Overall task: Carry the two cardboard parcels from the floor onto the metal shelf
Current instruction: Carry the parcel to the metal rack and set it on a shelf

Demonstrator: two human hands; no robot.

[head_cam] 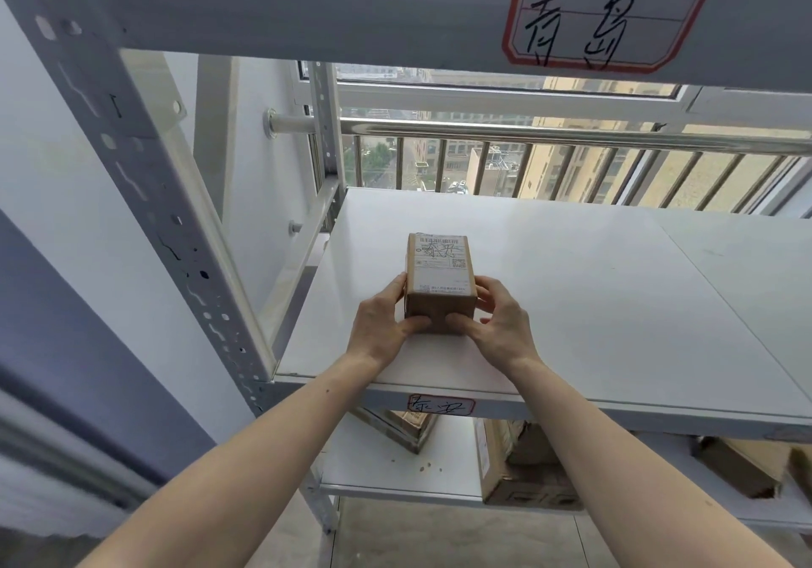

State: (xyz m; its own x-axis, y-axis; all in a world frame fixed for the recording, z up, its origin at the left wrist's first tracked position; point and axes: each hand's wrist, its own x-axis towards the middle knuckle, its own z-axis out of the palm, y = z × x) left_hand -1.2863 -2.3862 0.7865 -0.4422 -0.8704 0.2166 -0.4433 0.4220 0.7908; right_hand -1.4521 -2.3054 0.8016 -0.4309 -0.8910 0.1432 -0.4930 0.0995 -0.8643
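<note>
A small brown cardboard parcel point(439, 277) with a white shipping label on top rests on the white board of the metal shelf point(593, 304), near its front left part. My left hand point(380, 326) grips the parcel's left side and near face. On the other side, my right hand point(501, 326) holds the right side, thumb on the near face. A second task parcel cannot be told apart from the boxes below.
A grey perforated upright point(145, 198) stands at the left. An upper shelf beam point(395, 9) with a handwritten label hangs overhead. Several cardboard boxes point(518, 466) sit on the lower shelf. A railing and window point(571, 159) lie behind the shelf.
</note>
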